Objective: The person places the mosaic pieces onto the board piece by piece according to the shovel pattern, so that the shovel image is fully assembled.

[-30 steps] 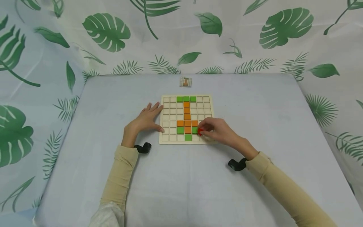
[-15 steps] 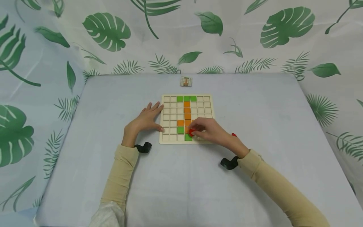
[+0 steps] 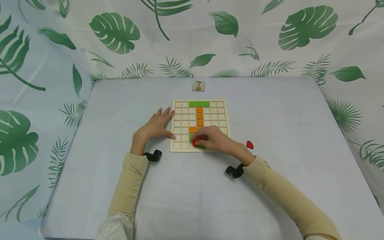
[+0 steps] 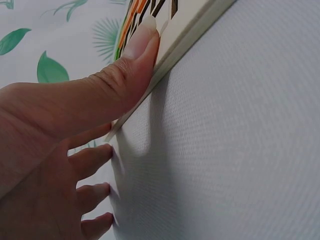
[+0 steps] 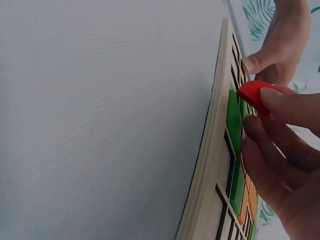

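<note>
A pale wooden grid board [image 3: 220, 113] lies on the table, with a column of orange tiles [image 3: 199, 116] and a row of green tiles [image 3: 199, 104] at its far end. My right hand [image 3: 214, 138] pinches a red curved-edged piece [image 5: 252, 95] between thumb and fingers, over the board's near part beside a green tile. The hand hides some near tiles. At the board's left edge rests my left hand [image 3: 154, 128], fingers spread. Its thumb [image 4: 135, 50] lies on the board's rim in the left wrist view, while several fingertips touch the tablecloth.
Right of the board, a red quarter-circle piece [image 3: 250, 145] lies on the table near the right wrist. A small pattern card [image 3: 198, 85] sits beyond the board's far edge. Leaf-printed cloth [image 3: 225, 23] rises behind the table.
My right hand has moved left across the board with the red piece, from the right green tile to the near left-centre squares. The red piece on the table has come into view. The left hand stays put.
</note>
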The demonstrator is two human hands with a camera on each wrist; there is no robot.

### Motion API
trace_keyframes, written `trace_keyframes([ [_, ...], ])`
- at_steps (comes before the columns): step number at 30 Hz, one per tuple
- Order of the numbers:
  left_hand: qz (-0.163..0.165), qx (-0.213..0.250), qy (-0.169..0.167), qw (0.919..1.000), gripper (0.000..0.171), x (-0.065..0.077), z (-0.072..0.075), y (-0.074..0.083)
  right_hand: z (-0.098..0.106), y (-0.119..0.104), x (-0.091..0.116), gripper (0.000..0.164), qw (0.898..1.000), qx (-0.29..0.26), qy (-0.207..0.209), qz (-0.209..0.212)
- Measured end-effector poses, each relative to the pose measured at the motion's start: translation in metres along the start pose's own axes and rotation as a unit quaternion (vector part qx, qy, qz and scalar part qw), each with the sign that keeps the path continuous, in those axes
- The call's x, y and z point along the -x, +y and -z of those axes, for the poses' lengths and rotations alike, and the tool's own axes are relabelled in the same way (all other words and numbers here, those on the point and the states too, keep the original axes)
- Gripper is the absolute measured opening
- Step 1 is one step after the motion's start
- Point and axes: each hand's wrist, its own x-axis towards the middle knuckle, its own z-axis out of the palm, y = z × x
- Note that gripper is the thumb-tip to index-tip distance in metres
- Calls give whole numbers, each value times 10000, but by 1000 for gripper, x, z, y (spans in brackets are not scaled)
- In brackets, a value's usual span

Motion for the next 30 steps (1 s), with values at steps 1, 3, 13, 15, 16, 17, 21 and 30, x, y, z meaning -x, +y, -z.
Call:
trace_keyframes([
  [1,-5,-10,-6,10000,113,0,0,0,-1,0,-1,17,10000,45,-44,1],
  [3,-15,-26,-8,10000,113,1,1,1,-2,0,-3,17,9998,136,-139,-18],
  [13,-53,-79,15,10000,112,1,2,2,-6,-2,-8,16,9981,553,-227,135],
  [15,-51,-89,11,9999,112,0,1,1,-7,-1,-8,16,9980,576,-205,169],
  [16,-44,-86,11,10000,112,-1,1,1,-8,-1,-8,16,9979,588,-191,188],
  [17,-39,-89,9,10000,112,-1,1,1,-8,0,-8,15,9979,596,-174,208],
  [21,-30,-89,5,10000,112,-1,1,1,-9,2,-8,14,9980,558,-161,247],
  [30,-48,-57,-9,10000,111,2,1,2,-10,3,-8,14,9981,520,-259,220],
])
